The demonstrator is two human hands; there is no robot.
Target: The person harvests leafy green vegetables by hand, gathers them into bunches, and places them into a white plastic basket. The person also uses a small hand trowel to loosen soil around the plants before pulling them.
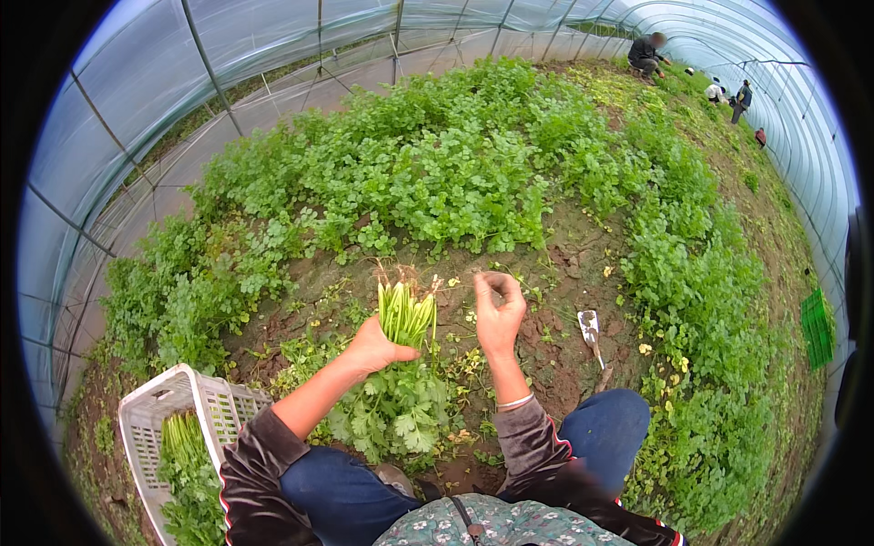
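My left hand (377, 348) is closed around the pale green stems of a bunch of leafy celery (408, 317). Its thin brown roots point away from me, and the leaves hang down towards my lap. To the right of the roots, my right hand (500, 310) is raised with thumb and fingertips pinched together; a thin root-like strand shows near the fingertips, but whether they hold it is unclear. A small trowel (589, 331) with a white, soil-smeared blade and a wooden handle lies on the soil beyond my right knee.
A white plastic crate (196, 403) at my left holds bunches of celery (188, 471). Rows of leafy plants (450, 177) grow ahead and to the right. A green crate (816, 329) stands at far right. Several people, one a crouching person (645, 56), are farther down the plastic tunnel.
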